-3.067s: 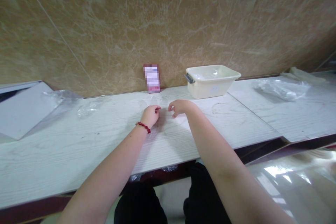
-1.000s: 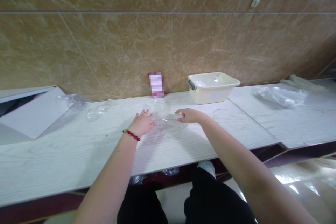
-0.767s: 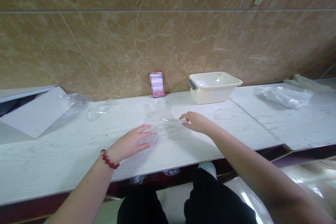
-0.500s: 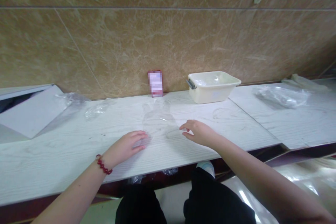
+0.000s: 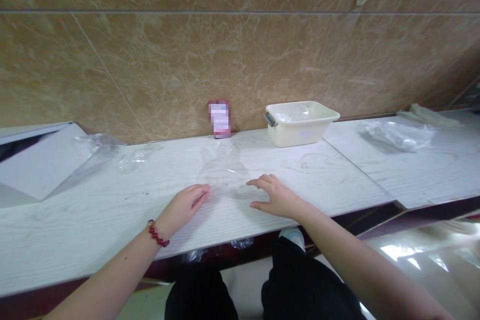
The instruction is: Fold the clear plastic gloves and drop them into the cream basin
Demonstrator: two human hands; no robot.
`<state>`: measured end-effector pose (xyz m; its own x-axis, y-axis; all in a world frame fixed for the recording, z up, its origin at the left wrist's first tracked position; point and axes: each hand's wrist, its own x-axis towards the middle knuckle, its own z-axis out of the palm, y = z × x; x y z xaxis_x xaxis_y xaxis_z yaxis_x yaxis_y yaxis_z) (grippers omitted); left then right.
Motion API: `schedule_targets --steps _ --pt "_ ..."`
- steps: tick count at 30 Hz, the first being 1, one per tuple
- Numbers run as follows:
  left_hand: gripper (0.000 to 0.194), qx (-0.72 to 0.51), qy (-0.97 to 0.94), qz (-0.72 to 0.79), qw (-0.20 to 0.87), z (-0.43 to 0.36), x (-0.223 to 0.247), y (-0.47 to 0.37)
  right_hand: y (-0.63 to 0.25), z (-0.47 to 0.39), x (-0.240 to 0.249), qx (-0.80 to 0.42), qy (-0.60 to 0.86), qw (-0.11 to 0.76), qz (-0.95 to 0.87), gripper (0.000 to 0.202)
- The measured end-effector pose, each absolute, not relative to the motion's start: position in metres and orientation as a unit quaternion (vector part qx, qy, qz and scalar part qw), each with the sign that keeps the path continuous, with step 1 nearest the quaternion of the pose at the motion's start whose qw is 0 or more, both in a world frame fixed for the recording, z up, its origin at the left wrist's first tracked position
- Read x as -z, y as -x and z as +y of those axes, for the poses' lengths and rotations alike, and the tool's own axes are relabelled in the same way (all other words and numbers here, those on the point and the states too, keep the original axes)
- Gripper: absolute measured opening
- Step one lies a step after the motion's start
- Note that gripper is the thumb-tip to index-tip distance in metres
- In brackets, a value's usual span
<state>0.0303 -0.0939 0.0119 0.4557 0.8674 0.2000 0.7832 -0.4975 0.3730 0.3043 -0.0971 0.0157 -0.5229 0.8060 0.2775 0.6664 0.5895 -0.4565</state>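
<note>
A thin, see-through plastic glove (image 5: 224, 167) lies flat on the white wood-grain table, its finger shapes pointing to the wall. At its near left corner is my left hand (image 5: 187, 205), wearing a red bead bracelet (image 5: 158, 235). Thumb and fingertips there are pinched together on the film's edge, though the film is hard to make out. My right hand (image 5: 275, 197) hovers by the glove's near right edge, its thumb and fingers apart and nothing between them.
A phone (image 5: 220, 119) with a blurred screen leans on the brown tiled wall. Right of it stands a cream plastic bin (image 5: 300, 132) with a grey handle. Crumpled clear plastic (image 5: 399, 136) lies far right. A white box (image 5: 43, 165) and more clear film (image 5: 137, 156) are at left.
My left hand has moved slightly up and right, its thumb and fingers closing together. My right hand has shifted a little left, its thumb and fingers spreading wider. The view has turned slightly.
</note>
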Motion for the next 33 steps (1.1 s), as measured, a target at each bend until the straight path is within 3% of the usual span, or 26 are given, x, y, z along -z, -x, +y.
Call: schedule_targets --steps 3,6,15,20,26,33 --pt "0.029 -0.215 -0.822 0.509 0.141 -0.095 -0.017 -0.033 -0.306 -0.093 -0.014 -0.137 0.417 0.234 -0.868 0.06" --pt "0.027 -0.231 -0.815 0.507 0.162 -0.098 -0.021 -0.034 -0.306 -0.083 -0.009 -0.133 0.393 0.222 -0.882 0.063" --pt "0.024 -0.209 -0.841 0.463 0.187 -0.121 -0.027 -0.019 -0.297 -0.057 -0.014 -0.18 0.249 0.177 -0.935 0.034" --pt "0.02 -0.175 -0.902 0.375 0.125 -0.14 -0.019 -0.011 -0.295 -0.061 -0.012 -0.203 0.185 0.147 -0.95 0.031" --pt "0.051 -0.149 -0.922 0.356 0.03 -0.145 -0.009 -0.012 -0.295 -0.088 -0.015 -0.236 0.219 0.158 -0.934 0.03" --pt "0.038 -0.122 -0.907 0.369 0.163 -0.139 -0.014 -0.019 -0.296 -0.111 -0.032 -0.292 0.269 0.144 -0.906 0.028"
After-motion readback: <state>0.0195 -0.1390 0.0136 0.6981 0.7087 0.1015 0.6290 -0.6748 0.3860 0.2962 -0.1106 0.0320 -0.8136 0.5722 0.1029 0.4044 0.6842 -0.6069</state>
